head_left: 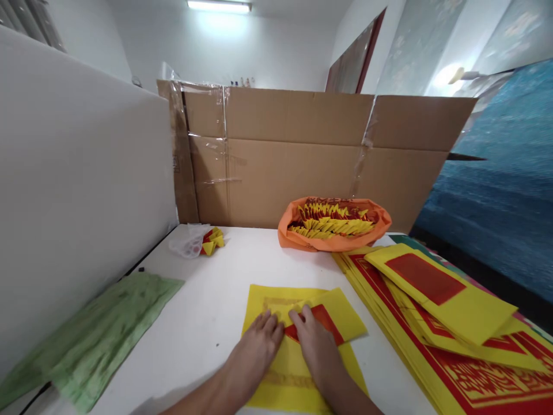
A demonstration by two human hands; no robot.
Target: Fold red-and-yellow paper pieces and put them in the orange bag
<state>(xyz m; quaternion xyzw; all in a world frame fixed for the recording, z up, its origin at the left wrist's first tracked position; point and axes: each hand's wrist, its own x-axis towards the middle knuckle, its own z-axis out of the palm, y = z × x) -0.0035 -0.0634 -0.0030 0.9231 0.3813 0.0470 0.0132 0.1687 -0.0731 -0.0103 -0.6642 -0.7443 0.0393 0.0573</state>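
Observation:
A large yellow sheet (268,297) with faint printing lies flat on the white table. On top of it rests a smaller yellow paper (345,311) with a red rectangle, set at a slant. My left hand (259,346) presses at the left edge of the smaller paper, its fingers bent close together; whether they pinch the paper is hidden. Close beside it, my right hand (313,340) lies over the red part with fingertips on the paper, thumb and fingers slightly apart.
Behind stands an orange bag (298,239) of folded yellow-red pieces, against a cardboard wall (280,173). Stacked yellow-red papers (432,276) lie at the right. At the left are a green cloth (116,317) and a clear plastic bag (190,239) beside a folded piece (212,241).

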